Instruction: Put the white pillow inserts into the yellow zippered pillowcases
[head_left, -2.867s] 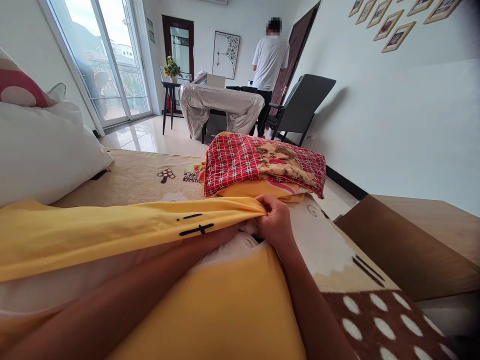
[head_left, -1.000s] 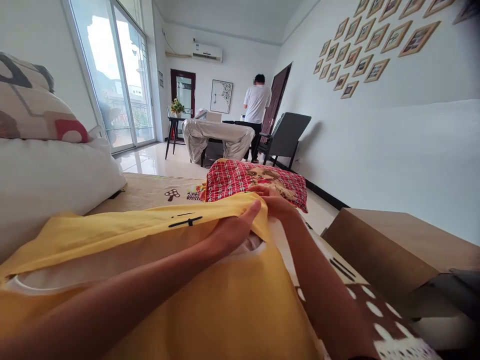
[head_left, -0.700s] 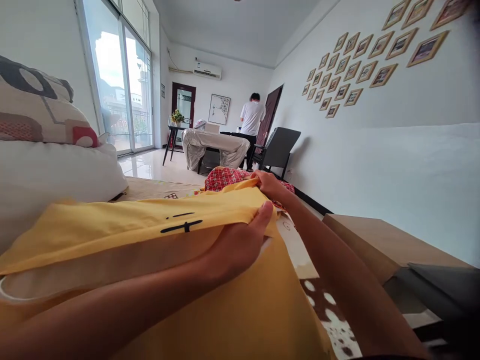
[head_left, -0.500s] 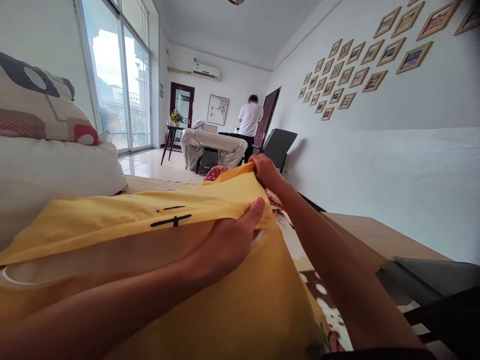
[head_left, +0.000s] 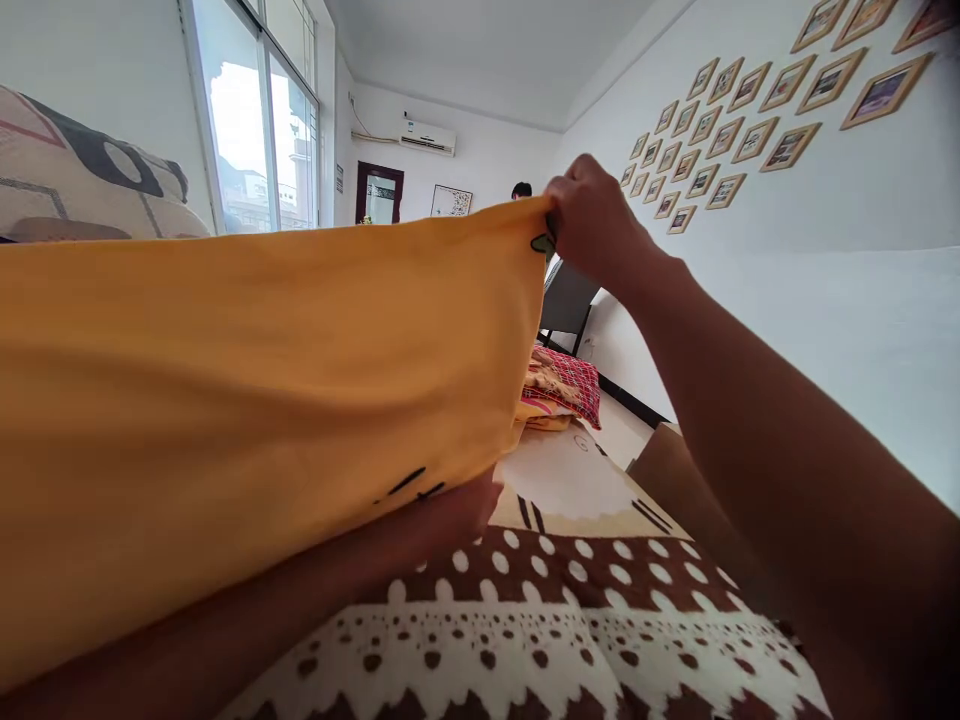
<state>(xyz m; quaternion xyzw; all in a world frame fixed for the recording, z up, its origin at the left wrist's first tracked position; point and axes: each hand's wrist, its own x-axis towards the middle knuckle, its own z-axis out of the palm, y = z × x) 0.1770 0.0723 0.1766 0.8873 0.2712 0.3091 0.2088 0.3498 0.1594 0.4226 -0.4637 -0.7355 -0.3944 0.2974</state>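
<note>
A yellow pillowcase (head_left: 262, 400) hangs lifted across the left and middle of the view, with small black marks near its lower edge. My right hand (head_left: 592, 222) is closed in a pinch on its upper right corner, raised high. My left hand (head_left: 450, 520) is under the lower edge of the cloth, mostly hidden, with its fingers curled against the fabric. Below both lies a bed cover (head_left: 570, 600) with brown and white dots and a cartoon print.
A red checked pillow (head_left: 562, 378) with a dog print lies further down the bed. A patterned cushion (head_left: 82, 185) is at upper left. A brown box (head_left: 660, 470) stands right of the bed. Another person's head (head_left: 521, 189) shows above the cloth, far off. Framed pictures (head_left: 750, 130) line the right wall.
My right hand has lifted the pillowcase corner high, so the cloth now hangs like a curtain. The white pillow inside is no longer seen. The left hand dropped under the cloth's lower edge.
</note>
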